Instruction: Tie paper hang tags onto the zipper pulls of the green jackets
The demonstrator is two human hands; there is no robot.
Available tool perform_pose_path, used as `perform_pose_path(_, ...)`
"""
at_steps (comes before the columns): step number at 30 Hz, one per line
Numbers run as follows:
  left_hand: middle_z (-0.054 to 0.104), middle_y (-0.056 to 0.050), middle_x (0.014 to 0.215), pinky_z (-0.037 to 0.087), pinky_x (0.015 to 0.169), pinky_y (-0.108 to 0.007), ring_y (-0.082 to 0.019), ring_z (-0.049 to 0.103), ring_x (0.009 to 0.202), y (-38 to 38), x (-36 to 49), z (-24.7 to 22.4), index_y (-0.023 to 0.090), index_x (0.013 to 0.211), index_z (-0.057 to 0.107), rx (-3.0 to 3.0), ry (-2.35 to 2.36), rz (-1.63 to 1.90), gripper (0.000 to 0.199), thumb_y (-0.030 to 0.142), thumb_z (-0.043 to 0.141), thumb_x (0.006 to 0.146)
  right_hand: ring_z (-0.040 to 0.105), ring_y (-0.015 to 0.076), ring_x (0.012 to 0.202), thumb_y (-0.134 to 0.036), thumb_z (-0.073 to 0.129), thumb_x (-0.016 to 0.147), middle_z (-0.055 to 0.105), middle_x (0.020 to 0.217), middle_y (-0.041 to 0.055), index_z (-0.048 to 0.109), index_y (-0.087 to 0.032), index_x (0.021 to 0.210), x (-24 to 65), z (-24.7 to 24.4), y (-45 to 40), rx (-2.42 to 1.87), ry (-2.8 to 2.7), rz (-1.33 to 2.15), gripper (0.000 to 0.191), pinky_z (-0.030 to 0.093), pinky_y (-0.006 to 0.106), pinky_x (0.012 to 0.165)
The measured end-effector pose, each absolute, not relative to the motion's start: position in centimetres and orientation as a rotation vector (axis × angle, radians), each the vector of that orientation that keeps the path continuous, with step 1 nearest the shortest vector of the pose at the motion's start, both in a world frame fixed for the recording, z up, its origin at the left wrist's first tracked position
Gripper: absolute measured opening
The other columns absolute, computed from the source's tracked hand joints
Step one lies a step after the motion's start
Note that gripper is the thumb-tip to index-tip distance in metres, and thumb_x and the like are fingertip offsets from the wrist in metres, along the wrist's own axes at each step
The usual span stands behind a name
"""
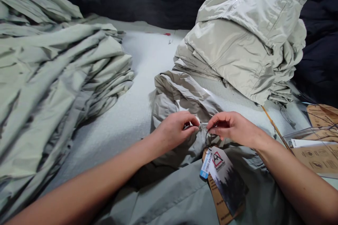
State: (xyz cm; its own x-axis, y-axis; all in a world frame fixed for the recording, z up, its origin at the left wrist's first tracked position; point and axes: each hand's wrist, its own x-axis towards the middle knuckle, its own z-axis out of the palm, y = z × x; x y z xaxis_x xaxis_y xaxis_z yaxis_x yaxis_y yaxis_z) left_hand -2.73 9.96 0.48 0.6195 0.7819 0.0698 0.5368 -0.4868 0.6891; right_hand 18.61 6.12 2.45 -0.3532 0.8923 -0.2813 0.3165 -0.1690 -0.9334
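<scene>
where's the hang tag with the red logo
In the head view, the dark hang tag lies on the pale green jacket, just below the right hand, on a black cord.

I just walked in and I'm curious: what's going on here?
A person is working with bare hands on a grey-green jacket. The left hand and right hand meet at the top of its zip, beside a black cord with paper tags hanging from it. A pile of similar garments lies on the left and another on the right.
</scene>
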Motion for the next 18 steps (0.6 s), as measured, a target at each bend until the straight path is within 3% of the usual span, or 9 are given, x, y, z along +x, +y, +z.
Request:
perform_pose_path(5,0.067,-0.001,0.074,0.042,0.063,-0.024,-0.013,0.056,0.067,9.76,-2.64,0.92,0.016,0.083,0.071,2.056,1.068,0.520,0.013,0.016,0.061,0.076,0.053,0.0097,0.061,-0.018,0.068,0.071,0.063,0.075,-0.0033,0.057,-0.020,0.106,18.93,2.58,6.10,-1.264,-1.594,1.619,0.037,0.041,0.021,0.055)
perform_pose_path(12,0.071,-0.002,0.077,0.047,0.069,-0.025,-0.015,0.063,0.073,9.60,-2.82,1.04,0.016,0.080,0.072,2.048,0.985,0.497,0.019,0.007,0.058,0.072,0.048,0.0092,0.058,-0.018,0.062,0.073,0.055,0.064,-0.0033,0.063,-0.016,0.082,19.23,1.88,6.39,-1.397,-1.704,1.410,0.009,0.035,0.020,0.051)
perform_pose_path(18,0.073,-0.001,0.077,0.045,0.071,-0.024,-0.015,0.065,0.074,9.26,-3.29,1.21,0.020,0.079,0.075,2.258,0.856,0.265,0.022,0.006,0.058,0.077,0.050,0.0105,0.060,-0.018,0.059,0.075,0.058,0.069,-0.0021,0.061,-0.016,0.082,18.96,1.71,6.30,-1.433,-1.762,1.315,0.008,0.038,0.021,0.054)
